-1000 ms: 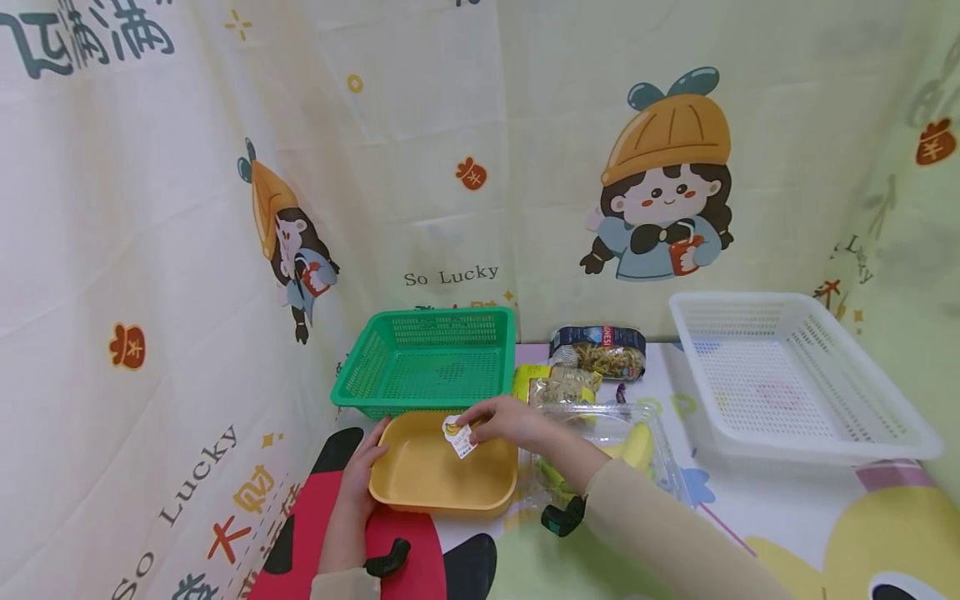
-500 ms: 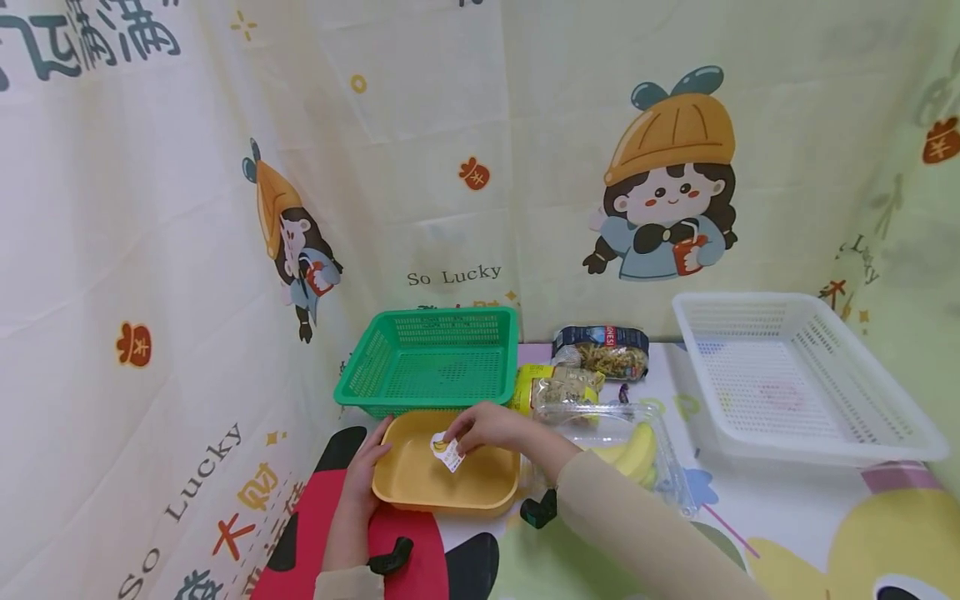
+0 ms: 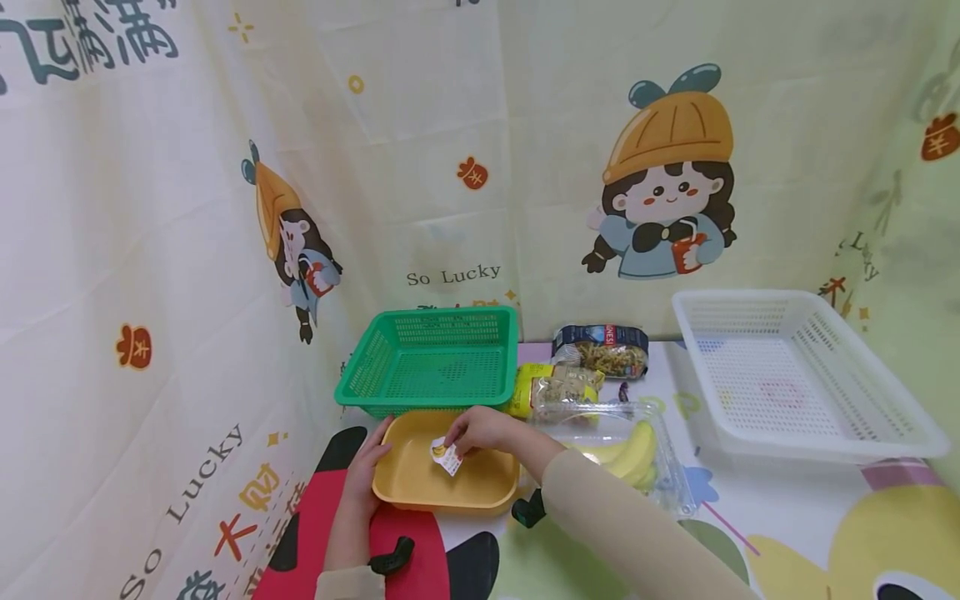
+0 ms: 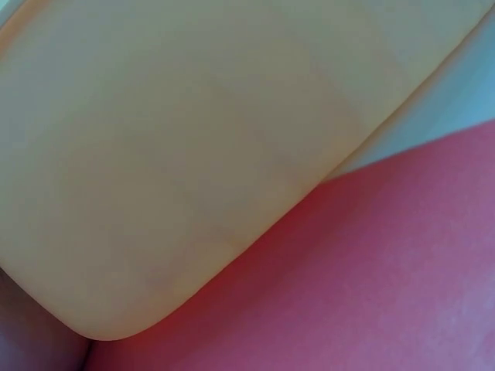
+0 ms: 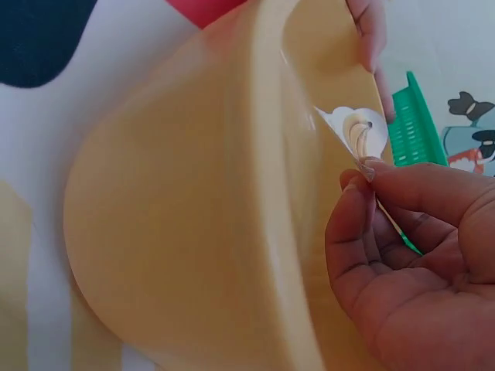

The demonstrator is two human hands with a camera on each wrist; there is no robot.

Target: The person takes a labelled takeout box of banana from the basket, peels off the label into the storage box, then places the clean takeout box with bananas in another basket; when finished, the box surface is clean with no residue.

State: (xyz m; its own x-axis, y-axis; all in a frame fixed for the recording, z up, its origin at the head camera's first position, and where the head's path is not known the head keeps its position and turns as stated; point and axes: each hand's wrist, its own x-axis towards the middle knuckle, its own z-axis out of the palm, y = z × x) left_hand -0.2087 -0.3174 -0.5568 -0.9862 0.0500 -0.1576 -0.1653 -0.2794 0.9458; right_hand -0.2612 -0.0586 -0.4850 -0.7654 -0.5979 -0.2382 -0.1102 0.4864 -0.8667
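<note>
1. Left hand [image 3: 369,471] holds the left rim of the yellow tray [image 3: 420,483], fingers curled over the edge. In the left wrist view only the tray's wall [image 4: 193,154] and the red mat [image 4: 371,286] show; fingers not seen there.
2. Yellow tray sits on the table at 6 o'clock of the green basket [image 3: 431,362], just beside it, partly on the red patch of the mat [image 3: 300,525].
3. Sticker [image 3: 446,455], small, white with a banana picture, hangs over the tray's middle, tilted. It sits at the fingertips, sticking out at 9 o'clock from the right hand in the head view.
4. Right hand [image 3: 487,429] pinches the sticker between thumb and fingertips, a narrow pinch on one edge. Right wrist view: the sticker [image 5: 356,131] is at 12 o'clock of the hand [image 5: 402,255], most of it free above the tray's inside [image 5: 193,232]; cannot tell if it touches the tray.
5. Clear box with bananas [image 3: 633,454] lies at 3 o'clock of the tray, behind the right forearm.
6. Two snack bags [image 3: 558,387] [image 3: 600,350] lie at 12 o'clock of the box.
7. White basket [image 3: 795,375] stands at far right, well apart from both hands.
</note>
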